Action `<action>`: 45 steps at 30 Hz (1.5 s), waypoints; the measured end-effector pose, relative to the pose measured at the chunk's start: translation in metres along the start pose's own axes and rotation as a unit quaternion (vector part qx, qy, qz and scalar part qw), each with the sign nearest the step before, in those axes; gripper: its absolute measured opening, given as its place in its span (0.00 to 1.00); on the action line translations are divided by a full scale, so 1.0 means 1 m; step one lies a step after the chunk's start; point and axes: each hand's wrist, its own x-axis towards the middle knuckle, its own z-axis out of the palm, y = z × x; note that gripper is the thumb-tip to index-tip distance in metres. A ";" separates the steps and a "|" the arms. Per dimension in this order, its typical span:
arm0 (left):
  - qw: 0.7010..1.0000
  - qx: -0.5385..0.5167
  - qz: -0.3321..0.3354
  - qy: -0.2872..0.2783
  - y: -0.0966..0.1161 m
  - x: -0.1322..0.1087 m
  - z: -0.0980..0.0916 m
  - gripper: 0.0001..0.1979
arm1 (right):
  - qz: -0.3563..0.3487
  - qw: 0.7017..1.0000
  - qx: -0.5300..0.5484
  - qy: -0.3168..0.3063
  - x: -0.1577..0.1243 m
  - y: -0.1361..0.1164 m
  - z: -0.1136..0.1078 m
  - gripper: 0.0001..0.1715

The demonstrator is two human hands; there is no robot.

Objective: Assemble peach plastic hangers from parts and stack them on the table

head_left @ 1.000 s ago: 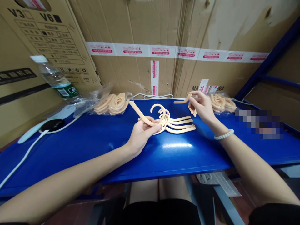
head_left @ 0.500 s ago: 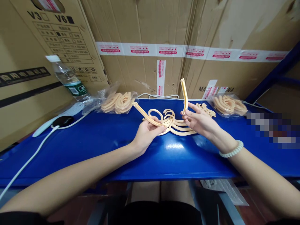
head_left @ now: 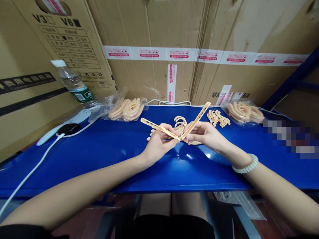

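My left hand [head_left: 159, 142] pinches a curved beige plastic strip [head_left: 152, 125] with slots along it, its free end pointing up to the left. Between the fingers of my right hand [head_left: 206, 134] is a second slotted beige strip [head_left: 199, 117], tilted up to the right. The inner ends of both strips meet in a V over the blue table; whether they are joined I cannot tell. Behind my hands lie more curved beige pieces [head_left: 179, 121], partly hidden by the fingers. A heap of small beige pieces [head_left: 217, 118] sits past my right hand.
Clear bags of beige pieces stand at the back left [head_left: 128, 109] and back right [head_left: 243, 112]. At left are a water bottle [head_left: 77, 88], a pale blue brush [head_left: 64, 125] and a black puck [head_left: 68, 128] with a white cable. Cardboard boxes [head_left: 149, 76] wall the blue table [head_left: 149, 176].
My right hand has come down and left, bringing its strip end against the left one. The left hand's strip has turned, showing its slots and lying lower.
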 end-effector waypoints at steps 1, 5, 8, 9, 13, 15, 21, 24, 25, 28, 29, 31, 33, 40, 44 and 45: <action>1.000 0.004 0.001 -0.004 0.000 0.000 0.000 0.16 | -0.001 1.000 -0.005 0.001 0.000 0.000 0.000 0.17; 1.000 0.003 0.003 -0.018 0.001 -0.002 0.000 0.17 | -0.001 1.000 -0.019 0.006 -0.001 -0.002 0.001 0.18; 1.000 -0.011 -0.011 -0.020 0.000 -0.004 0.000 0.18 | 0.002 0.999 -0.030 -0.016 -0.001 -0.002 0.001 0.18; 1.000 -0.014 -0.019 -0.019 -0.001 -0.004 0.000 0.18 | 0.001 0.999 -0.032 -0.021 -0.001 -0.002 0.001 0.18; 0.999 -0.013 -0.041 -0.012 -0.002 -0.005 -0.001 0.18 | -0.007 0.999 -0.042 -0.023 -0.002 -0.001 0.000 0.17; 0.999 -0.013 -0.047 -0.015 -0.002 -0.006 -0.001 0.18 | -0.015 0.999 -0.046 -0.018 -0.003 -0.001 0.000 0.16; 0.998 -0.042 -0.054 -0.005 0.001 -0.006 -0.003 0.19 | -0.039 0.997 -0.070 0.017 -0.004 0.000 0.004 0.16; 0.997 -0.049 -0.054 0.009 0.002 -0.006 -0.004 0.19 | -0.054 0.994 -0.091 0.035 -0.004 0.002 0.006 0.15; 0.997 -0.049 -0.053 0.012 0.002 -0.005 -0.004 0.19 | -0.060 0.993 -0.094 0.040 -0.005 0.003 0.007 0.14; 0.998 -0.040 -0.044 0.018 0.001 -0.005 -0.004 0.19 | -0.074 0.991 -0.098 0.052 -0.005 0.006 0.011 0.14; 0.998 -0.037 -0.042 0.020 0.001 -0.004 -0.004 0.19 | -0.076 0.990 -0.103 0.055 -0.005 0.006 0.011 0.15; 0.998 -0.041 -0.043 0.026 0.001 -0.003 -0.004 0.20 | -0.070 0.989 -0.117 0.056 -0.004 0.003 0.011 0.16; 0.997 -0.054 -0.051 0.033 0.003 0.000 -0.005 0.21 | -0.067 0.989 -0.120 0.054 -0.004 -0.003 0.005 0.17; 0.987 -0.118 -0.092 0.059 0.028 0.019 -0.029 0.14 | -0.131 0.967 -0.197 0.097 -0.014 -0.044 -0.040 0.15; 0.984 -0.112 -0.106 0.090 0.046 0.036 -0.053 0.07 | -0.133 0.927 -0.330 0.120 -0.024 -0.055 -0.056 0.16; 0.985 -0.104 -0.102 0.094 0.049 0.039 -0.059 0.07 | -0.133 0.918 -0.354 0.117 -0.025 -0.057 -0.060 0.16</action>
